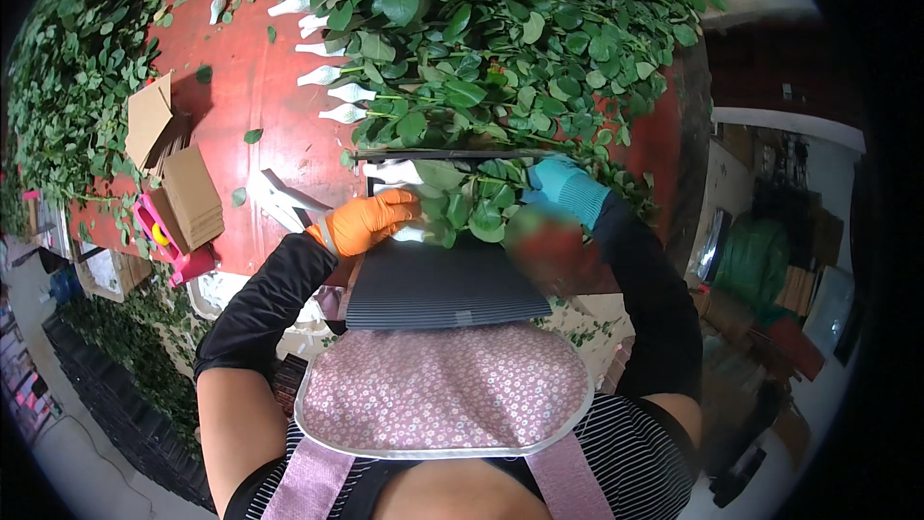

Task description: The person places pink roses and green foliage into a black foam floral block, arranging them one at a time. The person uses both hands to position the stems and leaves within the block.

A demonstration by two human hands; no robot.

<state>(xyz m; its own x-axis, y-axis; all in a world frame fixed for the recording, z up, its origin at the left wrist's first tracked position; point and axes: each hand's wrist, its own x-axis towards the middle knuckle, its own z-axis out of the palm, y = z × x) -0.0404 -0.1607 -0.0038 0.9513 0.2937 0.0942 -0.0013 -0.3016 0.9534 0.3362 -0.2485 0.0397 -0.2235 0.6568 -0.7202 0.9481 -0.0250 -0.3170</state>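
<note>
A red table (289,96) stretches across the upper frame, bearing piled leafy stems (539,29). At the centre, a black ridged sheet (443,279) carries a smaller leafy bunch (486,217). The left hand (373,221) (gloved in orange) bends over its white-sleeved heads (397,171); the right hand (566,189), in teal, is at its leaves (505,171). Whether either grips, one cannot tell.

I am reading no words, numbers, brands or signs. On the dark ridged sheet (448,279) lying at the near edge of the red table (245,82), a small pale patch is showing no legible print. Beyond the table's right edge, another small pale patch (789,92) is appearing too tiny for me to decipher.
</note>
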